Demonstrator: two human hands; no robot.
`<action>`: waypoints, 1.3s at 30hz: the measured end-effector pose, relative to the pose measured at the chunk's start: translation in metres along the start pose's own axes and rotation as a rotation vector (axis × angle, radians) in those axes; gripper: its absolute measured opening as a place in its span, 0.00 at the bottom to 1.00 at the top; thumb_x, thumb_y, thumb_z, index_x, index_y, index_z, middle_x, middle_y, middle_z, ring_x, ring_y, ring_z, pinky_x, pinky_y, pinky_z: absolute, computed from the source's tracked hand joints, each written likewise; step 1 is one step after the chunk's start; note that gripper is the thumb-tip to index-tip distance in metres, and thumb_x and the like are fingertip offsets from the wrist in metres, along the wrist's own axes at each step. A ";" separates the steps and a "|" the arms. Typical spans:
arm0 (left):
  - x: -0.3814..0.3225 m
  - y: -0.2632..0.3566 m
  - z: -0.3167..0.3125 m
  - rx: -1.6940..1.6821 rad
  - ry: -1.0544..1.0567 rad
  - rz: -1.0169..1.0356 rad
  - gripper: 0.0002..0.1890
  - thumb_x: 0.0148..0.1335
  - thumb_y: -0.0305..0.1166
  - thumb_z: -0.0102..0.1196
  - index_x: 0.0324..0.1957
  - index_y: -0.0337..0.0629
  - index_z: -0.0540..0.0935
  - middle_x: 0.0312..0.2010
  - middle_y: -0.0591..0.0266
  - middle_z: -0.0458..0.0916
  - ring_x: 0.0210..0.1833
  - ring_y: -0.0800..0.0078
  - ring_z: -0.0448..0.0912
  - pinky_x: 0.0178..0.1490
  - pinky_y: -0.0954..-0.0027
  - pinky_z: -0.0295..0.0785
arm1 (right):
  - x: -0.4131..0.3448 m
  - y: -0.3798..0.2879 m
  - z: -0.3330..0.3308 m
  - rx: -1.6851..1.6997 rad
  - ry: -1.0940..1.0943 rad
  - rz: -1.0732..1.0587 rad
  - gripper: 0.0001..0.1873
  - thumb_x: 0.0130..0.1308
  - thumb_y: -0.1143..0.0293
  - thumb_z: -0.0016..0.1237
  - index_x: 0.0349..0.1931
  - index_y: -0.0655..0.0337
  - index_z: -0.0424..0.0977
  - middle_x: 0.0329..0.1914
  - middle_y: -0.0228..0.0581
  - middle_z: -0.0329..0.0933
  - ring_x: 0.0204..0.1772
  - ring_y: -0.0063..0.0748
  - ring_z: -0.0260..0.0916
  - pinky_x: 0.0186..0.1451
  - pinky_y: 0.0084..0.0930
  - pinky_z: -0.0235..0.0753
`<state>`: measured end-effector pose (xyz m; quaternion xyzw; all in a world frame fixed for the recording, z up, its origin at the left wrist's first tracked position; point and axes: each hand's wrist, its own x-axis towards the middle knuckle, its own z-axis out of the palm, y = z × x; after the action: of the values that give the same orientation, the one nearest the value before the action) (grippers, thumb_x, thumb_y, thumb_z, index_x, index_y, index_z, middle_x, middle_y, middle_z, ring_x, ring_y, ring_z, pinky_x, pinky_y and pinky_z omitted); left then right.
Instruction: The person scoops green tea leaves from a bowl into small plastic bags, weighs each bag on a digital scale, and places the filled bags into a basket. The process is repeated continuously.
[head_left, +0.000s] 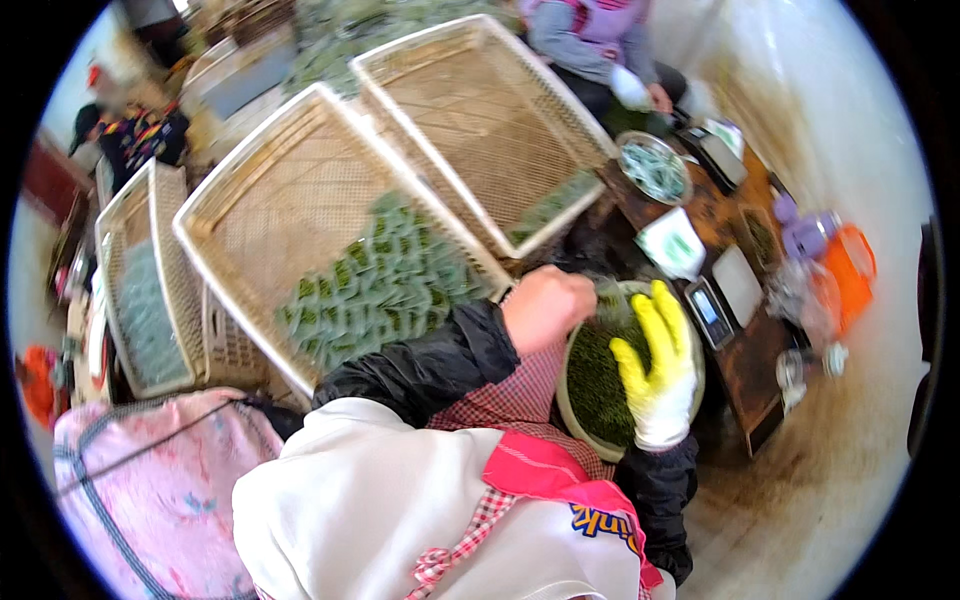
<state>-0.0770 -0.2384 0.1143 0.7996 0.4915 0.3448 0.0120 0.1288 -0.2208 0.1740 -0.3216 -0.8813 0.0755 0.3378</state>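
My left hand (551, 306), bare below a black sleeve, is curled into a loose fist by the rim of a round tub (564, 409). From its fingers a small clear packet (611, 301) with green contents sticks out, partly blurred. Dark green loose leaves (600, 382), probably tea, fill the tub in front of my lap. Over the leaves, my right hand (660, 367) spreads its fingers in a white glove with yellow-coated fingers. Its fingertips come close to the packet, and I see nothing held in it.
Left of the tub, a large plastic crate (262, 187) holds rows of filled packets (382, 285). Another crate (480, 120) lies beyond. On the wooden table (757, 390) are a digital scale (711, 311), a bowl of empty packets (652, 169) and an orange bag (851, 274). A co-worker (592, 45) sits ahead.
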 end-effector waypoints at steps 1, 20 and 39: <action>-0.010 -0.013 -0.017 -0.003 0.092 -0.072 0.02 0.52 0.27 0.54 0.29 0.42 0.78 0.25 0.59 0.74 0.30 0.62 0.77 0.35 0.65 0.73 | 0.005 -0.002 0.003 0.056 0.033 -0.002 0.25 0.52 0.76 0.59 0.54 0.61 0.73 0.61 0.46 0.69 0.60 0.48 0.69 0.62 0.34 0.68; -0.245 -0.305 -0.047 0.386 -0.040 -1.245 0.14 0.58 0.40 0.53 0.32 0.38 0.82 0.32 0.43 0.80 0.40 0.45 0.78 0.44 0.51 0.73 | -0.118 0.075 0.091 0.221 -0.467 0.254 0.14 0.55 0.73 0.53 0.43 0.62 0.77 0.51 0.49 0.75 0.54 0.50 0.72 0.58 0.37 0.71; 0.153 -0.085 0.197 0.529 -0.208 0.190 0.04 0.52 0.29 0.51 0.23 0.46 0.77 0.22 0.63 0.77 0.32 0.65 0.77 0.44 0.63 0.65 | -0.201 0.100 0.085 0.219 -0.466 0.480 0.16 0.56 0.71 0.52 0.47 0.58 0.77 0.54 0.48 0.74 0.55 0.52 0.71 0.60 0.36 0.71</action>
<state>0.0107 -0.0103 0.0162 0.8485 0.4833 0.1206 -0.1787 0.2389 -0.2593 -0.0355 -0.4559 -0.8206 0.3181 0.1327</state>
